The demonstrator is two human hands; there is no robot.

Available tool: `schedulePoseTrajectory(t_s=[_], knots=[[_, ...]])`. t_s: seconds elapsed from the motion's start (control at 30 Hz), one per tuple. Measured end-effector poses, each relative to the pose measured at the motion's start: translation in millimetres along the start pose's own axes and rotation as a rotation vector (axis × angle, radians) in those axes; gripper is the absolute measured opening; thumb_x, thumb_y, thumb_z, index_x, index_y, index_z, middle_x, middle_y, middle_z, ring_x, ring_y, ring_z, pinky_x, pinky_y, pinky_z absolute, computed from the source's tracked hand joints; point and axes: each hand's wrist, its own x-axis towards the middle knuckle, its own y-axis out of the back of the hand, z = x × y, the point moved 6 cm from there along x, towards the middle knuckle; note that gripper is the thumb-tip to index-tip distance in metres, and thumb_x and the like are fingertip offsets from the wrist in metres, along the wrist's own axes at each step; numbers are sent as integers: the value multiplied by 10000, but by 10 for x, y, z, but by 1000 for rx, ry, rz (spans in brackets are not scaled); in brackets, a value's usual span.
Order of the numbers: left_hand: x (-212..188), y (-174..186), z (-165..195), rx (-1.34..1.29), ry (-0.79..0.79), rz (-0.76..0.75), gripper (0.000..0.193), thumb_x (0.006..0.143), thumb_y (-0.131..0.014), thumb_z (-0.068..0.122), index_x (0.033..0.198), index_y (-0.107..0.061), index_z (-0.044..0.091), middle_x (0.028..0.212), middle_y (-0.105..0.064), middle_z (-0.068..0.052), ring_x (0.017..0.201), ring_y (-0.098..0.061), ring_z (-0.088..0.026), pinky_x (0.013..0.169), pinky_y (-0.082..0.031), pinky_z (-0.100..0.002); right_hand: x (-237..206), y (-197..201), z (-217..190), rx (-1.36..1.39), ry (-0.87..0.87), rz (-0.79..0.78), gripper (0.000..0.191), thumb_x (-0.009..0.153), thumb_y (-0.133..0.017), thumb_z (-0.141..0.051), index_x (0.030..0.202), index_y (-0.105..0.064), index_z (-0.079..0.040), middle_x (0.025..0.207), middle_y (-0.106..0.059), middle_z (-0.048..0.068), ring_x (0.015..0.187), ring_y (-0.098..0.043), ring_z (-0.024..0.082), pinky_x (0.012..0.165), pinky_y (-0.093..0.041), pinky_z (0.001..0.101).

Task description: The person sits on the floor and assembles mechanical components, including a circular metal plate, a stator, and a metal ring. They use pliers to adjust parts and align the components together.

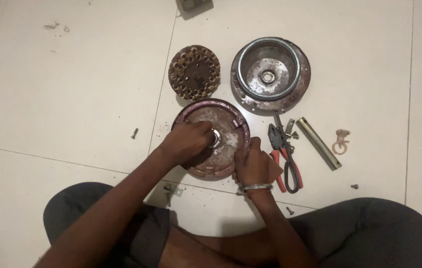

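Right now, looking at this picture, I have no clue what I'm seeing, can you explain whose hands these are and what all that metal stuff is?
This is one view from a camera on a person's head, looking down as they sit on a tiled floor. The left hand grips the hub of a round motor cover; the right hand steadies its rim. Beyond lie a copper-wound stator and a bowl-shaped housing. To the right are red-handled pliers, a metal tube and loose screws.

Both arms rise from the lower part of the frame toward the centre. The left hand [187, 141] is curled, fingers bent down and closed. The right hand [253, 166], with a bangle at the wrist, is closed too, just right of centre.
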Motion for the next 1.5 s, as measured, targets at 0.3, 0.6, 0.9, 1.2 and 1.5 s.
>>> schedulePoseTrajectory(t_s=[0.3,0.6,0.9,1.2,1.5], knots=[[-104,-146,-32,-224,392,260,218,928,-663,230,858,-708,28,903,-691,-180,751,-689,-361,683,-545,-483,29,-39,51,-90,57,77,265,930,-565,-248,1048,-526,-14,534,-665,141,552,-699,354,571,-545,477],[-148,-254,212,-415,1122,539,314,833,-668,281,773,-747,-17,798,-704,-250,731,-688,-409,681,-516,-531,65,-202,226,-47,153,155,293,900,-616,-168,1059,-498,48,604,-652,248,568,-665,432,562,-544,513],[-119,-836,178,-983,1920,628,328,873,-718,278,986,-739,-30,991,-730,-262,923,-715,-465,767,-549,-588,-3,-236,104,-119,297,172,373,945,-599,-137,1255,-492,40,754,-624,303,583,-636,486,509,-516,555],[-382,-152,22,-337,1112,341,195,869,-759,279,991,-771,127,956,-744,-106,814,-719,-325,688,-533,-466,72,-164,145,-121,172,116,326,944,-562,-225,1075,-471,58,648,-655,303,586,-672,471,537,-533,551],[-100,109,85,20,128,120,242,792,-701,113,1030,-746,114,1145,-680,-97,872,-732,-308,732,-584,-435,52,-87,97,-281,107,121,321,949,-560,-275,1070,-494,15,652,-679,271,601,-689,445,546,-518,570]])
